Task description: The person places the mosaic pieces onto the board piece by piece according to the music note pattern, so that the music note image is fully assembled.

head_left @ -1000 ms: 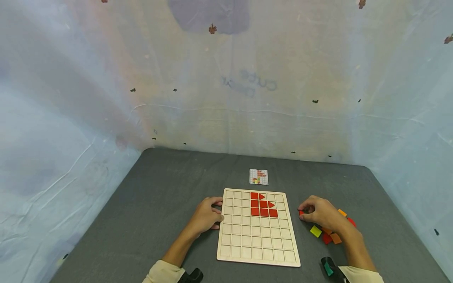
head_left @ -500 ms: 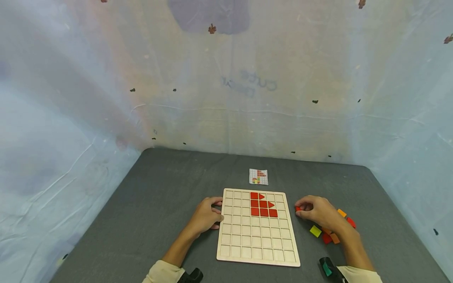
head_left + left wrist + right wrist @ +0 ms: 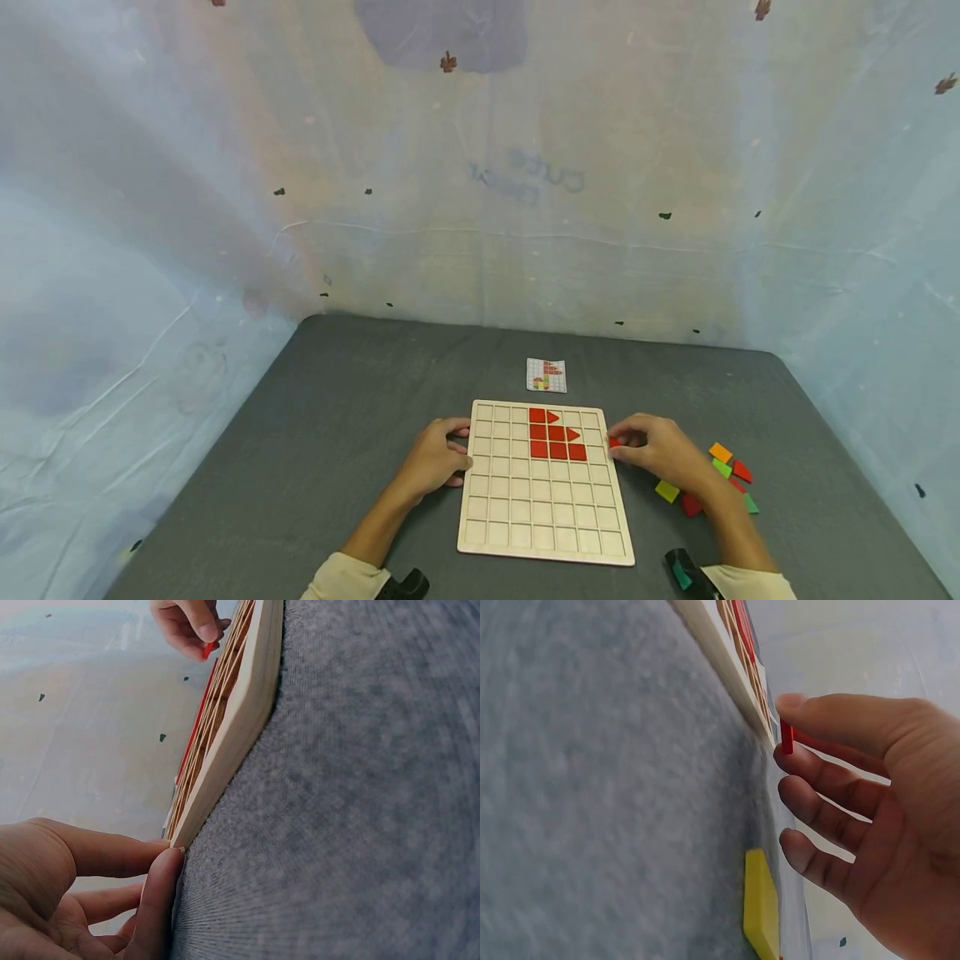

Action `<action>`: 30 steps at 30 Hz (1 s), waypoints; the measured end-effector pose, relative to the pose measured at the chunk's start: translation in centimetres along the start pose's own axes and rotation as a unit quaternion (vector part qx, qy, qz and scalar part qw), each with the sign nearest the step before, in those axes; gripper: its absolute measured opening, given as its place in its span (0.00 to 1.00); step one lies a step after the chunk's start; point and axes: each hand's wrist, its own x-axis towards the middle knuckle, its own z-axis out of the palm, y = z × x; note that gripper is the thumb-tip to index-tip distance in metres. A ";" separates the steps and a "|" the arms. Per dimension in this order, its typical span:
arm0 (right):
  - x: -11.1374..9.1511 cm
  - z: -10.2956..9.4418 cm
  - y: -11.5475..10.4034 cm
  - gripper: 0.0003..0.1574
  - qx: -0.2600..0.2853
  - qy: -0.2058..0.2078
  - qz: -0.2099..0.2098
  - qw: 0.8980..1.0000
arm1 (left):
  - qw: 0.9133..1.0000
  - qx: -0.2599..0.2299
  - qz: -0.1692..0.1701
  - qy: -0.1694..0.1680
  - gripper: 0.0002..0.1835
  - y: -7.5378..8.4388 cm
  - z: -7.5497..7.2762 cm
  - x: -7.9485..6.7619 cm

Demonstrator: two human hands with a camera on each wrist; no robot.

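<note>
A wooden grid board (image 3: 546, 492) lies on the grey table, with red square and triangular tiles (image 3: 557, 450) set in its upper rows. My left hand (image 3: 438, 454) grips the board's left edge; in the left wrist view the thumb and index finger pinch the rim (image 3: 217, 761). My right hand (image 3: 660, 450) holds a small red tile (image 3: 787, 736) between thumb and fingertips. It is at the board's right edge, above the table. In the head view the fingers hide most of this tile, so its full shape is unclear.
A small printed card (image 3: 546, 376) with a coloured grid pattern lies behind the board. Loose tiles in yellow (image 3: 667, 491), orange (image 3: 720, 452), green (image 3: 752, 503) and red (image 3: 742, 472) are scattered around my right forearm. A plastic-like sheet (image 3: 480, 275) stands behind the table.
My right hand has moved left with the red tile, from beside the loose tiles to the board's right edge. More green tiles have come into sight. The left hand stays on the board.
</note>
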 end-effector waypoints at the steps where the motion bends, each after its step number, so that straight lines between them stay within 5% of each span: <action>1: 0.0 0.1 -0.1 0.15 -0.003 -0.001 -0.004 1.000 | 1.000 0.000 0.000 0.000 0.34 0.0 0.0 0.0; 18: 0.5 1.5 -1.1 0.13 -0.003 -0.013 -0.069 0.998 | 1.000 0.007 0.001 -0.004 0.34 -0.3 -0.2 0.2; 30: 0.4 1.4 -1.3 0.06 -0.015 -0.013 -0.049 0.999 | 1.000 0.012 0.001 0.001 0.34 -0.3 -0.1 0.2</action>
